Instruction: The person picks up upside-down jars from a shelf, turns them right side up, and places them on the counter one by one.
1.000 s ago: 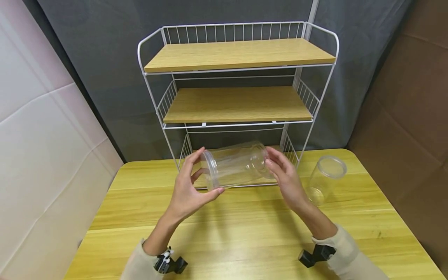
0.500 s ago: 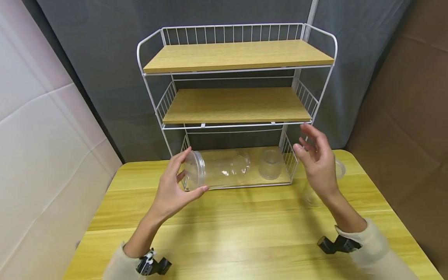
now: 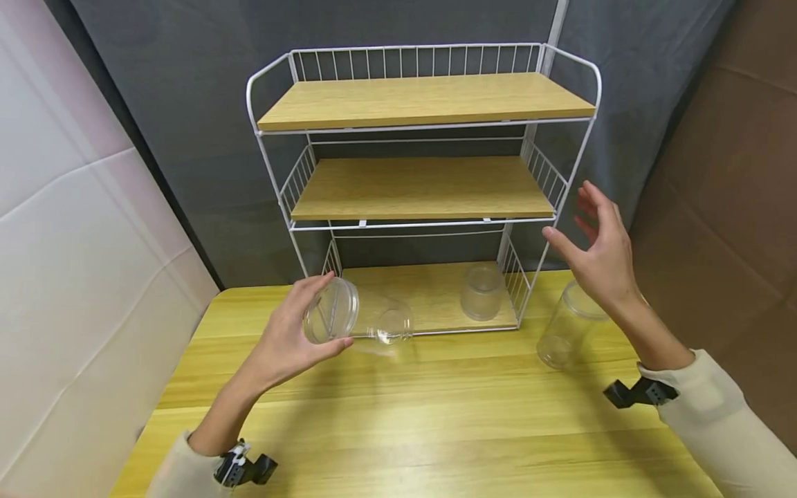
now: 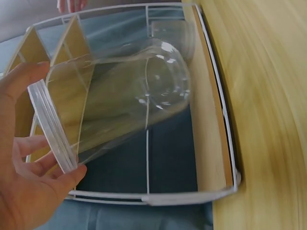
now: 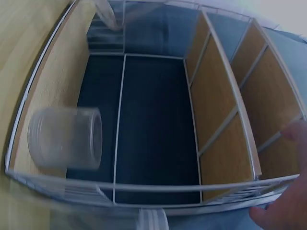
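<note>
— Tipped on its side as it is, who has the jar (image 3: 358, 319)?
— The left hand (image 3: 288, 342) grips its wide end above the table (image 3: 436, 408), before the rack (image 3: 423, 187). The right hand (image 3: 600, 259) hangs empty, fingers spread, over another jar (image 3: 563, 332).

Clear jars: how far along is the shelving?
Done: one small jar stands on the rack's bottom shelf. In hand: the left hand grips a tall jar by its lidded end, tilted at the shelf's front edge. Left: another jar stands on the table beneath the empty right hand.
</note>
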A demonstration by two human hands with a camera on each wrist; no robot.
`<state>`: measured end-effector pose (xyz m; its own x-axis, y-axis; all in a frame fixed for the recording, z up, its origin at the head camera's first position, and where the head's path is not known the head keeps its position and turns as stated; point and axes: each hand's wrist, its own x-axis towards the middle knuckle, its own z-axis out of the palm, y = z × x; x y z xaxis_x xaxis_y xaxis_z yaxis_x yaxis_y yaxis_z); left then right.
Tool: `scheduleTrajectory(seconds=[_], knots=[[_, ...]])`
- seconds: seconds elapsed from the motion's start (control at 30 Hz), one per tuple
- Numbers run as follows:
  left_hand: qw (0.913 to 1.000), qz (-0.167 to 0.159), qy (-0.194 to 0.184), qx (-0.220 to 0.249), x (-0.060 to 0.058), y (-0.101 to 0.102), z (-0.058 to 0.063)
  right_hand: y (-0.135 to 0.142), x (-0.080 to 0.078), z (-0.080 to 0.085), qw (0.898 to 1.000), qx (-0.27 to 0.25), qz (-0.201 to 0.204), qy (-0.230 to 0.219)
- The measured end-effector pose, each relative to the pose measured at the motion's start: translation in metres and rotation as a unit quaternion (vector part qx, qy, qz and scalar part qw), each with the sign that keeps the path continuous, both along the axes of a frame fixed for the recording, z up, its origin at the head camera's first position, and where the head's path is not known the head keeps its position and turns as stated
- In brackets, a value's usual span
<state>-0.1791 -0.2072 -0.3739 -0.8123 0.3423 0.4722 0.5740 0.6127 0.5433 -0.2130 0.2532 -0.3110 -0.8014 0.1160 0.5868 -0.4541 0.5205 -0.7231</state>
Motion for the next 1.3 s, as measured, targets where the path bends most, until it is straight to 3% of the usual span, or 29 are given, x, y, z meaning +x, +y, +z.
scheduleTrajectory(seconds=[0.13, 0.37, 0.53, 0.93, 1.3], knots=[[0.9990, 0.004, -0.002, -0.044, -0.001, -0.009, 0.000, 0.006, -0.009, 0.006, 0.999, 0.027, 0.021, -0.016], [0.9947, -0.002, -0.038, -0.095, 0.001, -0.026, 0.001, 0.017, -0.029, 0.013, 0.995, 0.063, 0.076, -0.028], [0.9920, -0.016, -0.033, -0.120, 0.003, -0.038, 0.000, 0.021, -0.040, 0.017, 0.991, 0.075, 0.105, -0.030], [0.9858, -0.018, -0.052, -0.159, 0.001, -0.062, 0.001, 0.020, -0.056, 0.023, 0.989, 0.097, 0.107, -0.011], [0.9842, -0.016, -0.055, -0.168, -0.003, -0.079, -0.009, 0.017, -0.059, 0.020, 0.990, 0.098, 0.099, 0.003]])
